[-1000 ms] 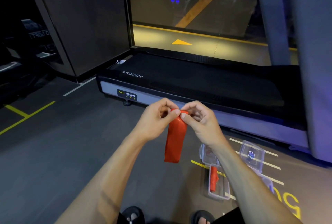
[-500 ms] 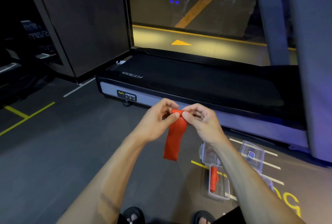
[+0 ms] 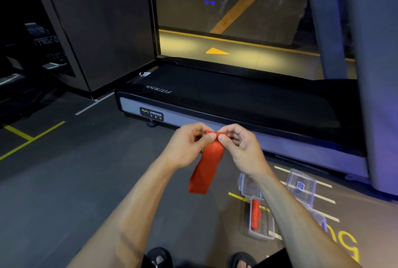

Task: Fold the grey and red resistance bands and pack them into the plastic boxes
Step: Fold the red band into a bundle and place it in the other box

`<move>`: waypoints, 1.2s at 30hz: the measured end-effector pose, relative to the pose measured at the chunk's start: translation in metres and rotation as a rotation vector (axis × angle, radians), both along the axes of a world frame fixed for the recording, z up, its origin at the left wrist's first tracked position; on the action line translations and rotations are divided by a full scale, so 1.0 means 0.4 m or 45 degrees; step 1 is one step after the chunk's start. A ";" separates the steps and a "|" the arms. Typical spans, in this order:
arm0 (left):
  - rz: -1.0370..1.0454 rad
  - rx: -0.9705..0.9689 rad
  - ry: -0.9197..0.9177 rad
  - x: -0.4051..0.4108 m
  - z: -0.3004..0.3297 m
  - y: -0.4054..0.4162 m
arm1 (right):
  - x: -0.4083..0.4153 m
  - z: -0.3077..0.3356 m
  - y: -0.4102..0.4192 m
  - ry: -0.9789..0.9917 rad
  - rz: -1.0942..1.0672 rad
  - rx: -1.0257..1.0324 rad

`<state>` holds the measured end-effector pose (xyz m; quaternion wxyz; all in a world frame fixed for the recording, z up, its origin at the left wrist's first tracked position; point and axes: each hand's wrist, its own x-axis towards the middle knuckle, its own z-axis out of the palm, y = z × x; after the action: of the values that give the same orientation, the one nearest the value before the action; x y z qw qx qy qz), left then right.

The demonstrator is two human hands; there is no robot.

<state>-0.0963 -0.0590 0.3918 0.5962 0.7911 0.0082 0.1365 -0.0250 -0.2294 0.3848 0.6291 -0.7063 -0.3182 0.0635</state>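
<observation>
Gym floor beside the treadmill (image 3: 237,104) — my left hand (image 3: 185,145) and right hand (image 3: 241,145) both pinched the red band's (image 3: 206,164) top fold; limp, light, best held there.

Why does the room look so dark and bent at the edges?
Head view: dim gym light, with a purple cast on the right and a yellow-lit floor beyond the treadmill. The wide-angle lens bows the pillars outward. The red band and both hands, left hand and right hand, are sharp.
</observation>
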 end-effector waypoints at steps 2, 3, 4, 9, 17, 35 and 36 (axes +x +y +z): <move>-0.001 0.010 -0.031 0.000 0.000 0.003 | -0.004 0.000 -0.001 0.030 0.044 -0.013; 0.004 0.020 -0.043 -0.001 0.001 0.005 | -0.007 0.000 -0.001 0.048 0.071 -0.019; 0.012 0.033 -0.050 -0.002 0.002 0.007 | -0.008 0.000 -0.002 0.064 0.096 -0.023; -0.002 0.082 -0.063 -0.006 0.001 0.016 | -0.009 0.006 -0.002 0.105 0.108 0.018; -0.004 0.019 -0.063 -0.008 -0.001 0.014 | -0.011 0.010 -0.001 0.108 0.061 0.068; -0.004 -0.010 -0.068 0.004 -0.011 0.019 | -0.009 0.015 0.000 0.222 0.036 -0.002; 0.001 0.003 -0.070 0.003 -0.010 0.017 | -0.007 0.013 0.000 0.169 0.022 -0.023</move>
<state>-0.0950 -0.0520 0.3877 0.5952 0.7877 -0.0080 0.1585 -0.0277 -0.2296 0.3901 0.6419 -0.7033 -0.2813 0.1187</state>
